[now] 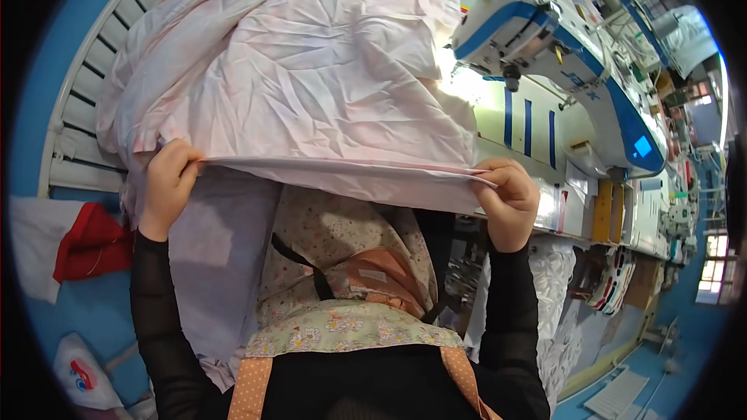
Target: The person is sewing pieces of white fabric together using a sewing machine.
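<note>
Head view looks down on a big mound of pale pink fabric (296,62), crumpled and heaped over a slatted white rack (85,101) and spilling toward the person's lap. Its near edge is pulled taut into a straight horizontal line between both hands, with layers stacked together along that edge, so the alignment of the edge looks largely done, while the bulk of the cloth behind remains bunched and unsorted. To the right stands a white and blue sewing machine (545,39) on its table; the cloth edge does not appear to be under the needle yet, so by my judgement any stitching is yet to begin. Below the edge, a floral apron (342,327) covers the lap. A red cloth (93,241) lies at the left. The left hand (167,187) pinches the edge's left end, fingers curled over the top. The right hand (510,194) pinches the right corner between thumb and closed fingers.
</note>
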A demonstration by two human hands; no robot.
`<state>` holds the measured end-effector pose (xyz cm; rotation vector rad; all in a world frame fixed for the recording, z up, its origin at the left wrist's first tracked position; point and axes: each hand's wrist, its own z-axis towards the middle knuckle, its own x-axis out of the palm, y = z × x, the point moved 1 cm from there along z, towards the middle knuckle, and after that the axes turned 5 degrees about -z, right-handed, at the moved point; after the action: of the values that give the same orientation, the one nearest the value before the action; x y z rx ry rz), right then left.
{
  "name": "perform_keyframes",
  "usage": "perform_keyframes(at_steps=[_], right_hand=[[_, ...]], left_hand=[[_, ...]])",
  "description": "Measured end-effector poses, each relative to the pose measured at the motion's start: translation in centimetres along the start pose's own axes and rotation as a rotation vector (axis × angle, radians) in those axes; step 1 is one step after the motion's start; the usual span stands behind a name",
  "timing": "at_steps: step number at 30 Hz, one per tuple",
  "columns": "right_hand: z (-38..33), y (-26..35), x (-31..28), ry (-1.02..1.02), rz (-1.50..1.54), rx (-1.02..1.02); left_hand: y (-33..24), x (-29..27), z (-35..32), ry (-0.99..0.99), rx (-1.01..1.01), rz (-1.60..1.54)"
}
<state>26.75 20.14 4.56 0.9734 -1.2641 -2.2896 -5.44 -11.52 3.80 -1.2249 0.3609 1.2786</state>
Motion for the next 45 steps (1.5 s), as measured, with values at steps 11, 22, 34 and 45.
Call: perform_keyframes(at_steps=[11,22,34,45], right_hand=[[-1.5,0.4,0.1,-0.087,0.155,0.026],[-6.4,4.6,0.7,0.152,-0.327,-0.337],[-13.8,2.2,3.3,0.148,-0.096,0.07],[-13.2,3.3,2.4,0.151,0.097,0.101]], left_hand=[[0.1,1.0,-0.4,-0.012,-0.046,-0.033],[-0.7,-1.9,-0.5,-0.011,0.014,0.152],[-8.1,-2.2,-0.4,-0.127,0.21,0.255],[-12.0,14.4,1.0,0.475,-0.406,-1.029]])
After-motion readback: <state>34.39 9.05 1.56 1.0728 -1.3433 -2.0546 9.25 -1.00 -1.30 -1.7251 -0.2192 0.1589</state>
